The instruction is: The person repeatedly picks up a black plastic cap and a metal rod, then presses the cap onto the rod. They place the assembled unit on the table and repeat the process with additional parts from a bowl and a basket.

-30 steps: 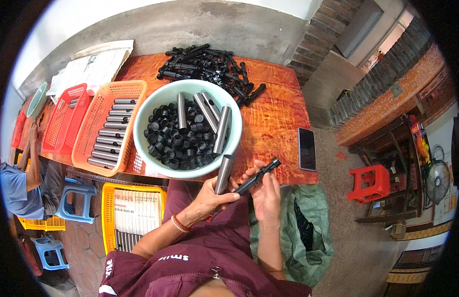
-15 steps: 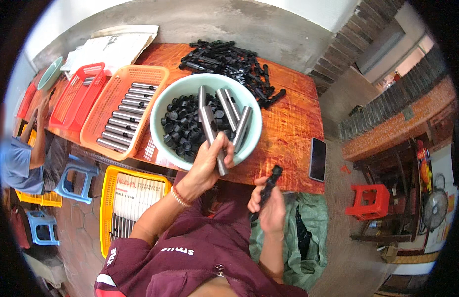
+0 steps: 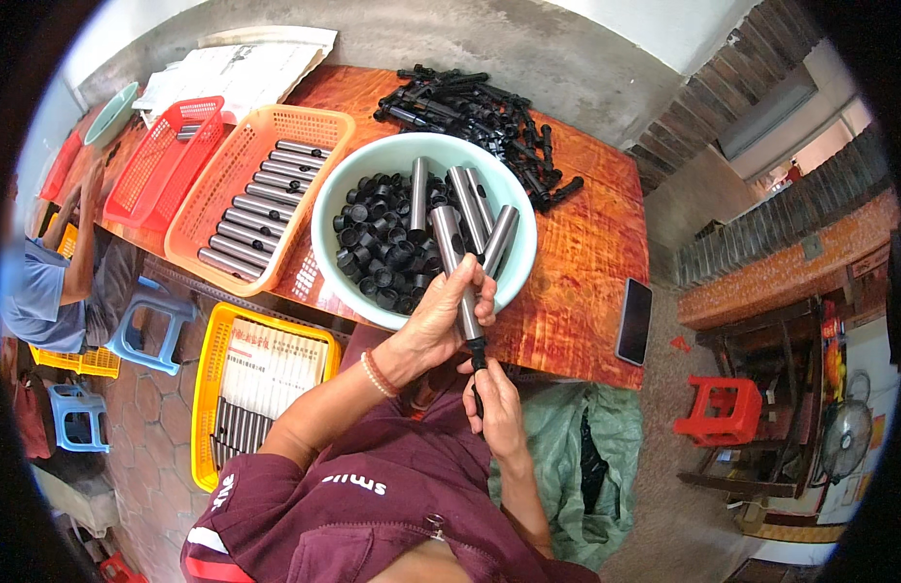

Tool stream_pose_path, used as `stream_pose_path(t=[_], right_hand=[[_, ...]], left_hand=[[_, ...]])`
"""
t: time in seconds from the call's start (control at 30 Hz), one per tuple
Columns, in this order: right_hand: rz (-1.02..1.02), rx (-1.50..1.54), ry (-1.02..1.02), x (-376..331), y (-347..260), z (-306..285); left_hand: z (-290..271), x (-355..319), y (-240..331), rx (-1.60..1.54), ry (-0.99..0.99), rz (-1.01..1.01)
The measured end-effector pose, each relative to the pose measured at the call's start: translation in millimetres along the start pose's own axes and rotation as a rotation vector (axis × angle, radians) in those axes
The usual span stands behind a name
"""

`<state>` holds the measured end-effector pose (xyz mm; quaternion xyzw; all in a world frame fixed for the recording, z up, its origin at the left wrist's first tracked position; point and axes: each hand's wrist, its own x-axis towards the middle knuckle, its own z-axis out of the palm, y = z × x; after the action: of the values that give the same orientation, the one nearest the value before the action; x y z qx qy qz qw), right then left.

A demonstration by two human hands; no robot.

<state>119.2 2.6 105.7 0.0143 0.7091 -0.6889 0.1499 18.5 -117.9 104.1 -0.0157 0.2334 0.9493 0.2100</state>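
My left hand [image 3: 437, 319] is closed around a silver metal tube [image 3: 448, 238] with a hole in its side, tilted over the near rim of a pale green bowl [image 3: 326, 199]. In my right hand [image 3: 496, 408], pinched between the fingers, is a slim black plastic part [image 3: 480, 360]. Its upper end meets the tube's lower end; how far it goes in I cannot tell. Small black caps [image 3: 373, 233] fill the bowl's left side, and several loose metal tubes [image 3: 419, 189] lean at its right.
Black plastic parts [image 3: 480, 112] are heaped at the table's back. Left of the bowl stand an orange basket [image 3: 183, 223] of tubes and a red basket [image 3: 144, 185]. A phone [image 3: 634, 321] lies at the right edge. Below is a yellow crate [image 3: 209, 389]. Another person [image 3: 57, 296] sits far left.
My right hand has moved left and brought the black part to the lower end of the tube. The left hand still grips the tube, and the whole view has shifted slightly.
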Motion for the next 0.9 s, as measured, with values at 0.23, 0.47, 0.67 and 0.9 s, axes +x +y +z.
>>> stream_pose_path(t=[0.23, 0.47, 0.67, 0.9], right_hand=[[-0.022, 0.013, 0.043, 2, 6, 2], [0.028, 0.082, 0.068, 5, 4, 0], [0.017, 0.246, -0.025, 5, -1, -3], [0.044, 0.217, -0.063, 6, 0, -7]], left_hand=[[-7, 0, -8, 0.066, -0.134, 0.009], [-7, -7, -23, 0.134, -0.231, -0.031], [-6, -4, -21, 0.155, -0.184, -0.005], [-8, -8, -26, 0.258, -0.072, 0.102]])
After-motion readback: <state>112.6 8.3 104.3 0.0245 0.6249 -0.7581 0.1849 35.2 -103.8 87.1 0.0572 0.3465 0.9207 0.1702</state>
